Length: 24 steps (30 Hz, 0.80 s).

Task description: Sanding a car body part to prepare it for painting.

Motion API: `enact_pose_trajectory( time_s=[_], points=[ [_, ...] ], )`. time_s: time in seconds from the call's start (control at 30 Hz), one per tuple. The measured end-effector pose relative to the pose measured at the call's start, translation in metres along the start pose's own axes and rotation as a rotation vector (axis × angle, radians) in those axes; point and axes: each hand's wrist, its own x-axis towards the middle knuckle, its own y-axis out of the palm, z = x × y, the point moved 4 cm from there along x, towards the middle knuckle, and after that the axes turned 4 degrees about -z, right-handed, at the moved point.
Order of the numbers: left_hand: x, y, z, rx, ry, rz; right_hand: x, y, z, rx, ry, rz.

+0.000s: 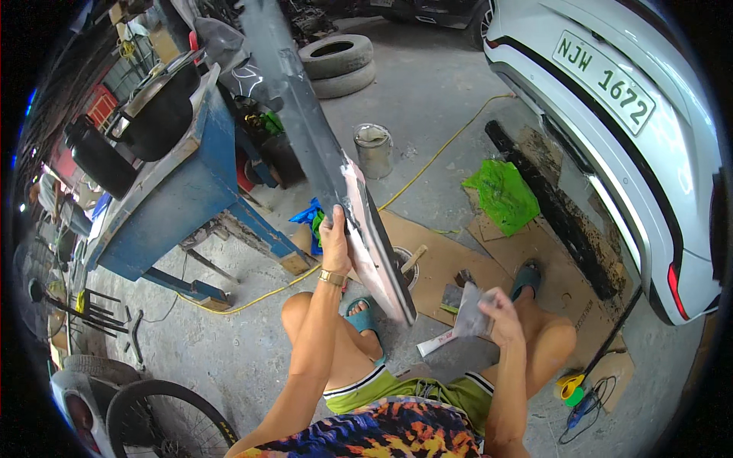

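Note:
My left hand (334,243) is closed round the edge of a long grey car body panel (305,130). The panel slants upward from between my knees, and pinkish-white filler coats its lower part. My right hand (502,317) pinches a thin, flat grey sheet (473,309), slightly blurred, held apart from the panel's lower end. I cannot tell whether it is a putty spreader or sandpaper. Below the sheet, a white and red tube (436,343) lies on the floor. Behind the panel's lower end is an open can (405,269) with a stick (414,258) in it.
A blue workbench (183,210) with a black pot (164,107) stands left. Stacked tires (336,65) and a metal can (373,151) are ahead. A yellow cord (443,153) crosses the floor. A white car (611,99) stands right, beside cardboard (427,233) and a green plastic bag (502,197).

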Motion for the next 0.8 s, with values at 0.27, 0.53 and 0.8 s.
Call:
enact_pose_trajectory(
  time_s=[0.27,0.53,0.8],
  points=[
    [-0.005,0.034,0.030,0.013,-0.305,0.227,0.001,0.018,0.058,0.137,-0.349,-0.121],
    [-0.015,0.059,0.099,-0.238,-0.631,0.506,-0.002,0.056,0.062,0.608,-0.202,-0.001],
    [-0.035,0.070,0.056,-0.092,-0.387,0.221,-0.035,0.133,0.093,-0.628,-0.749,0.041]
  ],
)
